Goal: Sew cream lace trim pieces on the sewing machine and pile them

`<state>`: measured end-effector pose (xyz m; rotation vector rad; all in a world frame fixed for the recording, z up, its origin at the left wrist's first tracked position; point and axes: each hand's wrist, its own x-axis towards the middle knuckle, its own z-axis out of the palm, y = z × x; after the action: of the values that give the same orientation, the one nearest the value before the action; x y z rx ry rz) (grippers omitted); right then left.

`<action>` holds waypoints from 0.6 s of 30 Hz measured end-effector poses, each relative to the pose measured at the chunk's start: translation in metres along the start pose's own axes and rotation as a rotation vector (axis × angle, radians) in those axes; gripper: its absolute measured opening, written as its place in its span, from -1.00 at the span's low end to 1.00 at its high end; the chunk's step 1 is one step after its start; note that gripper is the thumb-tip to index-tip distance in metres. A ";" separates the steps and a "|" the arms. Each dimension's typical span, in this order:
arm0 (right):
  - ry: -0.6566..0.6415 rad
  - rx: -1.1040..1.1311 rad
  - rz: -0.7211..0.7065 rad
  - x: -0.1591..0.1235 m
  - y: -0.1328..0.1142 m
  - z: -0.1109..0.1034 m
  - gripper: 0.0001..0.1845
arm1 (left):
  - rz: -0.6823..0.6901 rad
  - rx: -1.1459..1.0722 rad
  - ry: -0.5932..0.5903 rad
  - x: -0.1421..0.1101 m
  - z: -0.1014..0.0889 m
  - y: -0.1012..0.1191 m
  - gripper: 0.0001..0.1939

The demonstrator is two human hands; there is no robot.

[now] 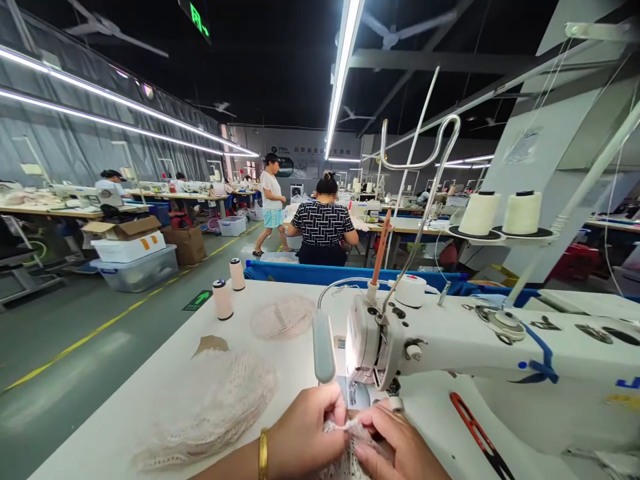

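In the head view, a piece of white lace fabric (pixel 350 443) is pinched between my two hands just in front of the sewing machine (pixel 370 340). My left hand (pixel 315 423) has thumb and fingers closed on the lace's upper edge. Beside it, my right hand (pixel 390 437) grips the same piece, its fingers partly over the fabric. The needle and presser foot (pixel 353 392) stand right beyond my fingertips, lit by the machine's lamp. A pile of pale lace pieces (pixel 225 400) lies to the left, and a flatter lace piece (pixel 283 317) lies farther back.
Two thread spools (pixel 223 300) stand at the table's far left corner. Cream thread cones (pixel 479 212) sit on a stand at right. An orange-and-black slim tool (pixel 477 433) lies below the machine arm. Ahead, a person in a patterned top (pixel 324 223) sits; another person (pixel 271 193) walks.
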<state>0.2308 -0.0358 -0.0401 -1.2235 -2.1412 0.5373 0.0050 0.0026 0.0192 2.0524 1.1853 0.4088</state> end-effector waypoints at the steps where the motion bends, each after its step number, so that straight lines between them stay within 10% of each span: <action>1: 0.003 0.040 0.020 0.001 -0.006 -0.001 -0.92 | -0.003 -0.050 0.003 0.001 0.001 -0.001 -0.87; 18: 0.249 0.174 0.011 0.001 -0.039 -0.012 -0.91 | 0.209 -0.129 0.093 -0.003 0.010 -0.002 -0.64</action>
<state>0.2140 -0.0540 -0.0071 -1.1426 -1.8408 0.5340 0.0078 -0.0039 0.0114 2.0699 0.9729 0.6699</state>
